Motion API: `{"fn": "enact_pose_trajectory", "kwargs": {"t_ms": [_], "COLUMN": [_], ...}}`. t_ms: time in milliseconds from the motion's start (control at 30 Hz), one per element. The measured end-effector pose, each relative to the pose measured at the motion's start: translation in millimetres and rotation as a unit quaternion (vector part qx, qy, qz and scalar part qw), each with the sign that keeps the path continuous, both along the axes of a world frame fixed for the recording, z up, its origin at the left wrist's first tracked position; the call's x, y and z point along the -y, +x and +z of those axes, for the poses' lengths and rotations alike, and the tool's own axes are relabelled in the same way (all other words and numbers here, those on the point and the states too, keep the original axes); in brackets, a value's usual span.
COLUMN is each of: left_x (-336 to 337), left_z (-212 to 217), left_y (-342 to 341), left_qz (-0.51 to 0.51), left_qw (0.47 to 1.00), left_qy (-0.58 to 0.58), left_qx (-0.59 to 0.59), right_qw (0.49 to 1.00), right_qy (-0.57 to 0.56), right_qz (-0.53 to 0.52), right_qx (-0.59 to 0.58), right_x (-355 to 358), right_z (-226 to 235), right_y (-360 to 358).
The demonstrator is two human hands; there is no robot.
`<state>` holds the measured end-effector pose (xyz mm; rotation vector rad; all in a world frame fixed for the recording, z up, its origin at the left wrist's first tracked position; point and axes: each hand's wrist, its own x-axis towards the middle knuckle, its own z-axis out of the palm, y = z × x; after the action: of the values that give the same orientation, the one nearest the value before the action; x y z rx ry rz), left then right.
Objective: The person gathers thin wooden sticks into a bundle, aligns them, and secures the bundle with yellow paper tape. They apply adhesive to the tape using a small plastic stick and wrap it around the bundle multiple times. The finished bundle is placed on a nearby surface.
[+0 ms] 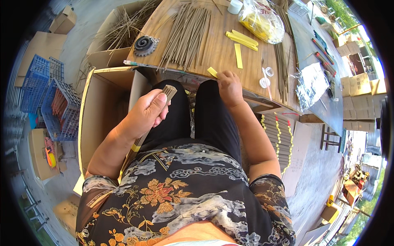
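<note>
My left hand (154,107) is wrapped round a bundle of thin brown incense sticks (169,91), held upright-slanted over my left thigh. Lower down, a yellow band (136,147) circles the bundle near my forearm. At the table's near edge, my right hand (230,87) has its fingers closed on the end of a small yellow paper strip (212,72). Just beyond lie another yellow strip (238,55) and a small stack of yellow strips (242,40). Loose incense sticks (186,37) are spread on the wooden table (221,57) to the left of these.
An open cardboard box (104,115) stands at my left, with a black coil (145,45) on the table corner beyond it. A clear bag of yellow strips (262,22) and small plastic cups (266,80) are on the table. Banded bundles (279,139) lie below right.
</note>
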<state>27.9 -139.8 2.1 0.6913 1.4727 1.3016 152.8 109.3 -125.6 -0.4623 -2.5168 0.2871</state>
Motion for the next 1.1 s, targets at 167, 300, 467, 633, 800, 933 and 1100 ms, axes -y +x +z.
{"fn": "enact_pose_trajectory", "kwargs": {"t_ms": [167, 300, 467, 633, 800, 933, 1100], "left_x": [1, -2, 0, 5, 8, 11, 12], "left_z": [6, 11, 16, 19, 20, 21, 19], "left_y": [16, 31, 52, 70, 79, 81, 81], "left_qz": [0.004, -0.017, -0.035, -0.046, -0.045, -0.032, -0.031], "left_qw": [1.000, 1.000, 0.998, 0.995, 0.989, 0.986, 0.987], "left_qy": [-0.009, -0.008, -0.018, -0.028, 0.005, 0.008, 0.015], "left_qx": [-0.001, -0.018, -0.050, -0.090, -0.144, -0.165, -0.156], "right_qw": [0.851, 0.638, 0.647, 0.686, 0.735, 0.728, 0.720], "right_qy": [-0.521, -0.746, -0.736, -0.713, -0.659, -0.672, -0.674], "right_qz": [0.020, 0.174, 0.194, 0.142, 0.149, 0.134, 0.155], "right_qx": [-0.059, -0.074, -0.048, -0.038, -0.064, -0.026, -0.051], "right_x": [25, 78, 118, 129, 138, 136, 138], "right_z": [54, 111, 123, 136, 133, 137, 135], "right_y": [14, 46, 72, 83, 85, 86, 83]}}
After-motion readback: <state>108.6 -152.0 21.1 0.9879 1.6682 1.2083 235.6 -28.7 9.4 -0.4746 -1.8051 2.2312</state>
